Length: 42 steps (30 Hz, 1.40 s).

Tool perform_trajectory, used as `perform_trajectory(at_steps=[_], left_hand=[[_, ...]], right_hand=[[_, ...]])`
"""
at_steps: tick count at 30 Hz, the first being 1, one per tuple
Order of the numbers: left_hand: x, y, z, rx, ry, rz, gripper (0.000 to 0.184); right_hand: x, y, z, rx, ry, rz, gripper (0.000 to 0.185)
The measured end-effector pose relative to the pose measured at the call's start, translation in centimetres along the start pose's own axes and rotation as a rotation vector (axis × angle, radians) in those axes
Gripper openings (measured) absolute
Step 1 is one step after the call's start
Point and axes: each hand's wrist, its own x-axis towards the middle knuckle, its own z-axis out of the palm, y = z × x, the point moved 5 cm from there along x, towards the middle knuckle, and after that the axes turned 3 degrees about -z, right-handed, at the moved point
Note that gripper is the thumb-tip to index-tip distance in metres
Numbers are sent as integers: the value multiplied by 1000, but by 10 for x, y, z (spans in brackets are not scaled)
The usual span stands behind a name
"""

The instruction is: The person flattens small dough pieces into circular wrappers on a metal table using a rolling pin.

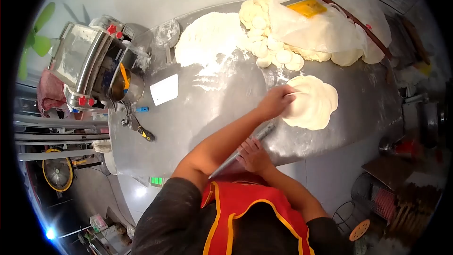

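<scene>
A flat, wavy-edged sheet of dough lies on the metal table. My left hand pinches its left edge, fingers closed on it. Closer to my body, my right hand has its fingers over a grey rolling pin, which lies slantwise near the table's front edge. Beyond the sheet, several small dough rounds overlap beside larger dough lumps, partly covered by clear plastic. White flour is heaped to their left.
A white scraper lies on the metal tabletop. Left of it are a dough-rolling machine, a metal pot and a yellow-black tool handle. A yellow-handled scraper and a long brown stick rest on the plastic.
</scene>
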Motion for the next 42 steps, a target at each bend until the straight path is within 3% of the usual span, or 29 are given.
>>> perform_trajectory(at_steps=[3,6,9,10,12,13,16,18,20,21,22,23,26,27,30,31,35,37,39,42], left_hand=[[55,-16,8,-44,175,141,26],[98,-33,-17,480,390,56,40],[144,-36,-21,782,258,184,51],[151,-37,-16,849,249,333,46],[161,-42,-9,947,283,441,31],[159,-44,-8,959,387,473,15],[130,-48,-17,913,419,370,10],[100,-73,-44,867,435,212,22],[61,-70,-92,598,519,-2,35],[57,-100,-122,431,626,-131,40],[58,-103,-147,550,520,-373,41],[52,-107,-164,571,613,-344,39],[36,-98,-178,996,702,-1,33],[44,-129,-184,717,692,-97,30],[24,-131,-160,844,449,213,38],[11,-121,-149,990,377,141,39],[-83,-119,-122,864,459,275,37],[-136,-134,-108,914,558,266,29],[-173,-128,-103,846,521,243,33],[-169,-124,-99,907,444,202,36]], right_hand=[[-1,2,0,1,18,-17,54],[1,4,-2,-10,44,-19,55],[0,4,-1,-6,19,-25,55],[-2,5,4,-5,10,-23,55],[-3,7,9,-9,0,-14,56],[-4,7,10,-11,-1,-6,56],[-3,4,6,7,-18,18,57],[1,4,4,5,-15,29,55],[2,4,3,-12,-16,25,52],[2,4,4,-12,-34,35,54],[1,3,4,-14,-53,45,55],[2,3,4,-17,-71,55,56],[2,2,6,-54,-55,50,56],[2,3,7,-60,-48,48,56],[1,1,8,-82,-34,39,56],[2,1,8,-98,-31,32,56],[4,-1,4,-134,-68,26,55],[2,1,6,-131,-56,25,53],[3,0,8,-122,-46,21,52],[3,0,6,-124,-53,13,51]])
